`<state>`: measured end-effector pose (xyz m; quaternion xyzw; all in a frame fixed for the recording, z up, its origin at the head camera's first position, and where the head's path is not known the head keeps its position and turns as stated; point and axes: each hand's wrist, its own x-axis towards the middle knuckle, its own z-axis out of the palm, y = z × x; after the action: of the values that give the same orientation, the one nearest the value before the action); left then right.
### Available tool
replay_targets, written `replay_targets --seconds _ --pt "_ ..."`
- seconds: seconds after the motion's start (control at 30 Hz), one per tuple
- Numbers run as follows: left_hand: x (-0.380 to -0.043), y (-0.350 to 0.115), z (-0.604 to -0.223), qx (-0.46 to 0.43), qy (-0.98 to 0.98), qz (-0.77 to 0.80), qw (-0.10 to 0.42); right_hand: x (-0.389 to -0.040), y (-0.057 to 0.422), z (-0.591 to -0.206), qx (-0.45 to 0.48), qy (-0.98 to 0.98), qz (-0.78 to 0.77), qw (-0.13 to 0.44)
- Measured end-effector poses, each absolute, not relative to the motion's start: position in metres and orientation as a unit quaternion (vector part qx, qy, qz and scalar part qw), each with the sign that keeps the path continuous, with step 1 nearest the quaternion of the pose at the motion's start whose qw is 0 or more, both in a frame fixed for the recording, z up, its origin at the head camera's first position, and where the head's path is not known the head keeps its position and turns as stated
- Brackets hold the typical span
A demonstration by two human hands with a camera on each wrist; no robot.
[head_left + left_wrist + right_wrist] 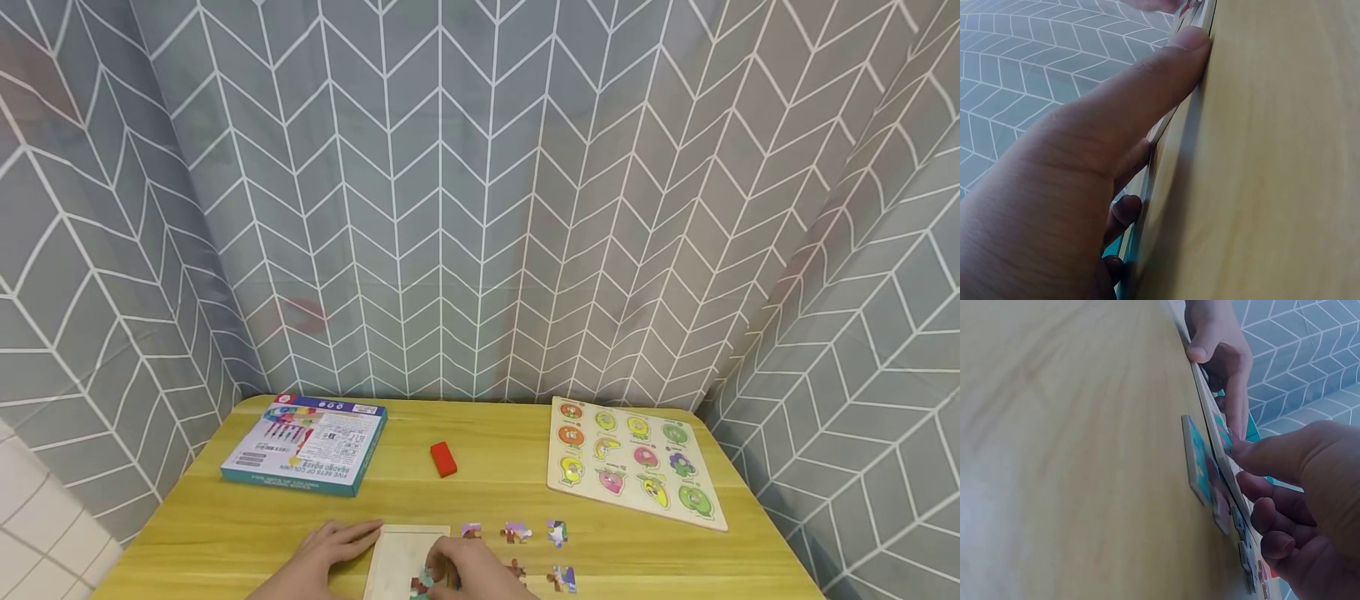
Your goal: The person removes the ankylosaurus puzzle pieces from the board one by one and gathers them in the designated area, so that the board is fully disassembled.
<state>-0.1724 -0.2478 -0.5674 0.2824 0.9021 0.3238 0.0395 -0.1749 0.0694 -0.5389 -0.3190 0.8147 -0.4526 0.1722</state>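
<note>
A pale wooden puzzle tray point(396, 550) lies at the table's near side, with teal and brown jigsaw pieces point(420, 585) in its lower right part. My left hand point(330, 552) rests at the tray's left edge, fingers fairly straight; the left wrist view shows its thumb point(1191, 39) against the near edge. Over the tray's right part, my right hand point(476, 568) has curled fingers and pinches a teal jigsaw piece point(1222, 429) at the tray surface, partly hidden by the thumb. Loose jigsaw pieces point(516, 532) lie right of the tray, some partly covered by that hand.
A boxed bead set point(307, 446) lies at the back left. Behind the tray is a small red block point(443, 459). A wooden fruit puzzle board point(630, 458) lies at the right. Patterned curtain point(480, 208) hangs behind and beside the table.
</note>
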Motion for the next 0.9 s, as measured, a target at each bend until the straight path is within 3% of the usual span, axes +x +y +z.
replay_targets --seconds 0.33,0.9 --pt "-0.1744 -0.2483 -0.5690 0.284 0.901 0.324 0.044 -0.1835 0.0698 -0.5380 -0.383 0.815 -0.405 0.157" --pt "-0.1735 -0.2489 -0.5689 0.291 0.895 0.336 0.040 -0.1828 0.0685 -0.5377 -0.401 0.836 -0.350 0.137"
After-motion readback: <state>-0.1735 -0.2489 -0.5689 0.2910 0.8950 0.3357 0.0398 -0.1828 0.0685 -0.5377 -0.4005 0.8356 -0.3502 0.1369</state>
